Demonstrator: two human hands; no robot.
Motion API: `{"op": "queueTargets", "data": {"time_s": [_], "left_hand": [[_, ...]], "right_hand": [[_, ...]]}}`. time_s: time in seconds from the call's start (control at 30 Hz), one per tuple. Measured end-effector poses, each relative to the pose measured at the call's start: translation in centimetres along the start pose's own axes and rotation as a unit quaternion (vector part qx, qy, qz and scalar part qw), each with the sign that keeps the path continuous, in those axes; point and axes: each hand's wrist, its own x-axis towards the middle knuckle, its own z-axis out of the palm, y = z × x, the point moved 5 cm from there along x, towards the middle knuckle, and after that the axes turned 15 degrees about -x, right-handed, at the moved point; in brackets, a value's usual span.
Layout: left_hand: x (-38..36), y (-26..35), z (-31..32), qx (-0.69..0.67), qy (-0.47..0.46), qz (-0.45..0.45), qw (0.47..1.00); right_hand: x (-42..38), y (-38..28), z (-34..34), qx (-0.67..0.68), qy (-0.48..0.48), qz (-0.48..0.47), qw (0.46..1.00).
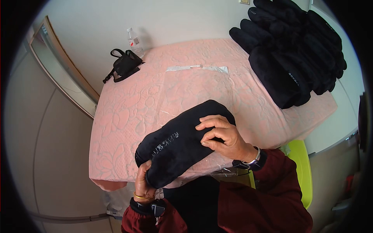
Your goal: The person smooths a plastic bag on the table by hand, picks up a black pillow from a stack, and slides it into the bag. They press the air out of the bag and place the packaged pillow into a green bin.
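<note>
A black plush cushion (182,141) with pale lettering lies slantwise over the near part of the table, in front of my body. My left hand (143,178) grips its lower left end, the thumb on top and the other fingers hidden beneath. Over its right part, my right hand (221,136) rests with curved, parted fingers on the dark fabric, holding nothing between them. Beyond the cushion, a clear plastic bag (196,87) with a white strip along its far edge lies flat on the pink patterned cloth (124,128).
A large heap of similar black cushions (291,50) fills the back right of the table. At the back left are a small black bag (126,66) and a clear bottle (135,42). A lime-green bin (303,171) stands beside the table at right.
</note>
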Motion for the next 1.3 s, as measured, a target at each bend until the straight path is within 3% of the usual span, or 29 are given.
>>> {"op": "queueTargets", "data": {"time_s": [0.1,0.2,0.23,0.3,0.47,0.57,0.6,0.7,0.8,0.87,0.93,0.97,1.03,1.13,1.23,1.3], "left_hand": [[-0.1,0.1,-0.5,0.008,-0.003,0.003,1.000],[-0.1,0.3,-0.6,0.013,0.005,0.015,1.000],[-0.1,0.2,-0.7,0.017,0.009,0.017,1.000],[-0.1,0.2,-0.8,0.010,0.006,0.015,1.000],[-0.2,0.2,-2.0,0.002,-0.009,0.013,1.000],[0.0,0.1,-2.2,0.005,-0.016,0.020,1.000],[-0.1,0.1,-2.3,0.008,-0.015,0.028,0.999],[-0.4,0.5,-3.2,-0.011,-0.034,0.041,0.999],[-0.4,1.2,-4.7,-0.060,-0.080,0.051,0.994],[-0.7,2.4,-6.4,-0.067,-0.039,0.121,0.990],[-1.5,3.8,-7.6,-0.069,-0.018,0.157,0.985],[-2.3,5.3,-8.1,0.070,0.014,0.239,0.968],[-4.4,7.5,-8.1,0.337,0.081,0.383,0.856],[-6.5,8.0,-9.8,0.308,0.079,0.358,0.878],[-8.4,8.4,-11.6,0.261,0.064,0.317,0.910],[-9.0,7.5,-11.7,0.228,0.052,0.291,0.928]], "right_hand": [[-0.5,0.8,-1.6,0.192,-0.019,0.071,0.979],[-2.4,-0.9,-3.8,0.278,-0.059,0.148,0.947],[-3.3,-1.5,-4.6,0.276,-0.063,0.151,0.947],[-5.8,-2.5,-4.8,0.288,-0.190,0.183,0.921],[-13.8,-2.4,-4.7,0.278,-0.267,0.237,0.892],[-17.9,-1.7,-3.9,0.148,-0.340,0.327,0.869],[-17.8,-1.9,-3.8,0.147,-0.338,0.329,0.869],[-14.6,-2.8,-4.1,0.114,-0.163,0.270,0.942],[-11.6,-3.2,-4.8,0.104,-0.123,0.263,0.951],[-10.6,-2.6,-5.5,0.096,-0.103,0.259,0.956],[-9.9,-2.6,-5.5,0.045,-0.125,0.157,0.979],[-9.6,-2.8,-5.4,0.021,-0.136,0.105,0.985],[-9.3,-2.7,-5.1,0.020,-0.129,0.138,0.982],[-8.6,-2.2,-4.4,0.014,-0.116,0.207,0.971],[-5.7,-2.7,-2.8,-0.132,-0.063,0.107,0.983],[-5.6,-2.5,-1.3,-0.153,-0.086,0.080,0.981]]}}
